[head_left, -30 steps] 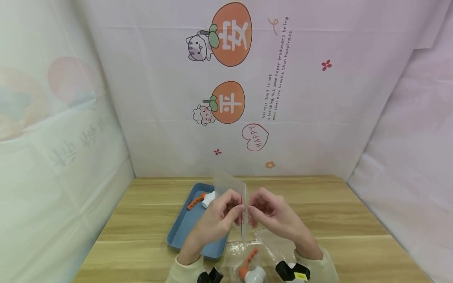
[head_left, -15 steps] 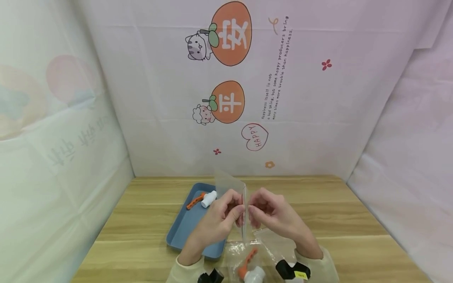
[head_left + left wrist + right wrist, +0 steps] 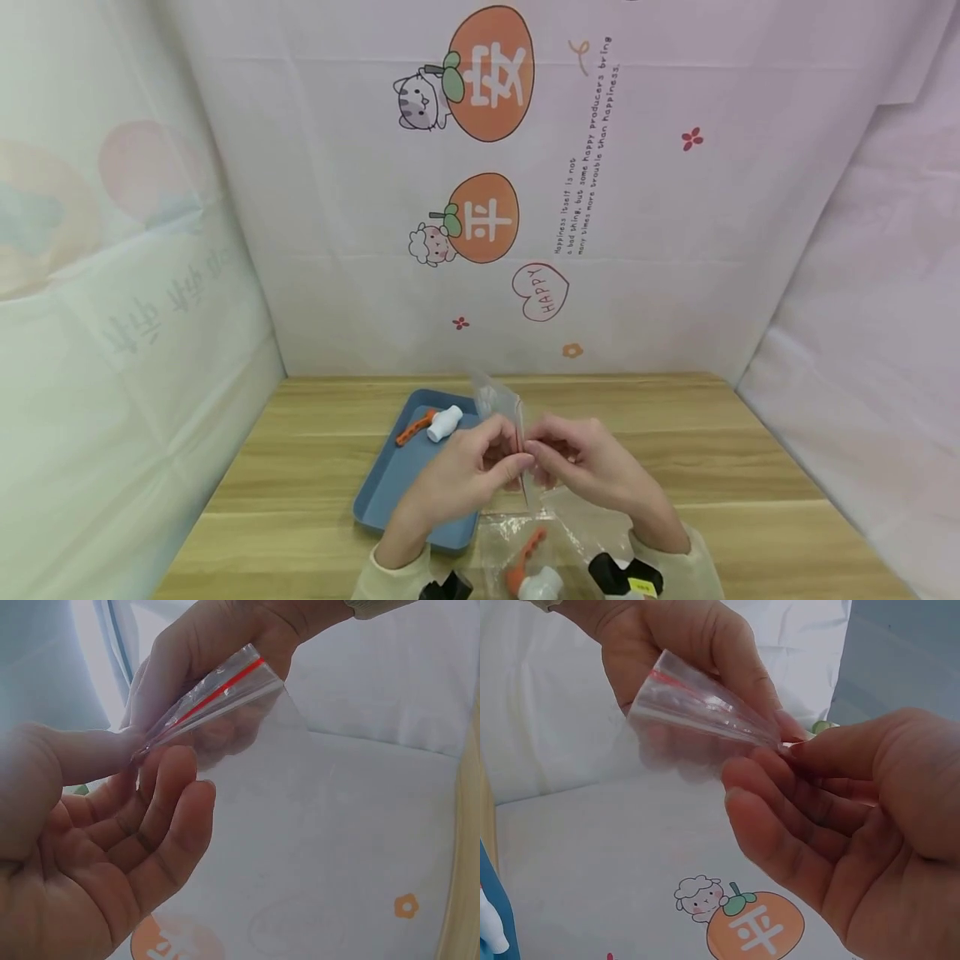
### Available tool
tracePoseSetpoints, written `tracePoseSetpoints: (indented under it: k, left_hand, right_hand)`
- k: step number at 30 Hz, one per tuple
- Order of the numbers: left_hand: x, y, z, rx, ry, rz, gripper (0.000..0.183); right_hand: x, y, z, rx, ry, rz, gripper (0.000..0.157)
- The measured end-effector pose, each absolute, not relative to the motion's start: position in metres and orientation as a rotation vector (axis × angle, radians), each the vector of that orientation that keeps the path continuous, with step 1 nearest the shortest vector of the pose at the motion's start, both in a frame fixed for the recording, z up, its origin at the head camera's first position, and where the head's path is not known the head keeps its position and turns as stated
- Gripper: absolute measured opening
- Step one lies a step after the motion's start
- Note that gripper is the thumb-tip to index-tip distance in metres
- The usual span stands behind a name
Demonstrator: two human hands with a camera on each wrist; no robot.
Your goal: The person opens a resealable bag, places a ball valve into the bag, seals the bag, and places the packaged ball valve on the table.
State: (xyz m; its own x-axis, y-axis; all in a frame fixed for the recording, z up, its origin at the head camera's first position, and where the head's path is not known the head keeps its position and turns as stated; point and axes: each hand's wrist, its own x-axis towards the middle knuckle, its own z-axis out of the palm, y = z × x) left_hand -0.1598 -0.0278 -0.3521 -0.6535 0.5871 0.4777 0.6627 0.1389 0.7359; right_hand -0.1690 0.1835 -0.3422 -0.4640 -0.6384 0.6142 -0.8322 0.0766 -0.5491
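Between my two hands is a clear zip-lock bag (image 3: 497, 398) with a red line along its zip edge. My left hand (image 3: 468, 471) pinches that edge between thumb and fingers. From the other side my right hand (image 3: 600, 467) pinches the same edge, the two thumb tips close together. In the left wrist view the red-lined mouth of the bag (image 3: 232, 690) sticks out past the pinch, its layers lying close together. The right wrist view shows the bag's body (image 3: 694, 712) hanging thin and see-through, with fingers visible through it.
A blue tray (image 3: 382, 492) at the left holds a white fitting (image 3: 445, 423) with an orange handle (image 3: 415, 427). Near the front lies a clear bag containing an orange-handled white piece (image 3: 542, 582). Another clear bag (image 3: 588, 521) lies beside it, partly under my right forearm.
Both hands have come closer together and slightly lower, so the thumbs now nearly meet at the bag's edge. The bag has shifted a little right, uncovering more of the white fitting.
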Motion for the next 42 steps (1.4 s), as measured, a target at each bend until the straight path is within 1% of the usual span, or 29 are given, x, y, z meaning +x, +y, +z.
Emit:
tracePoseSetpoints:
  k: [9, 16, 22, 31, 42]
  left_hand:
    - [-0.154, -0.028, -0.349, -1.236, -2.386, -1.247, 0.011]
    - [-0.153, -0.029, -0.349, -1.253, -2.386, -1.125, 0.014]
    - [-0.155, -0.029, -0.351, -1.359, -2.313, -1.253, 0.014]
    - [-0.160, -0.023, -0.355, -1.535, -2.042, -1.422, 0.014]
    - [-0.161, -0.016, -0.359, -1.562, -1.925, -1.592, 0.016]
  right_hand:
    - [-0.166, 0.184, -0.339, 1.463, -2.154, 1.290, 0.020]
    - [-0.166, 0.184, -0.340, 1.476, -2.171, 1.273, 0.019]
    - [-0.167, 0.186, -0.341, 1.554, -2.115, 1.332, 0.025]
    - [-0.167, 0.188, -0.339, 1.702, -2.000, 1.451, 0.030]
    - [-0.169, 0.186, -0.342, 1.759, -1.903, 1.533, 0.026]
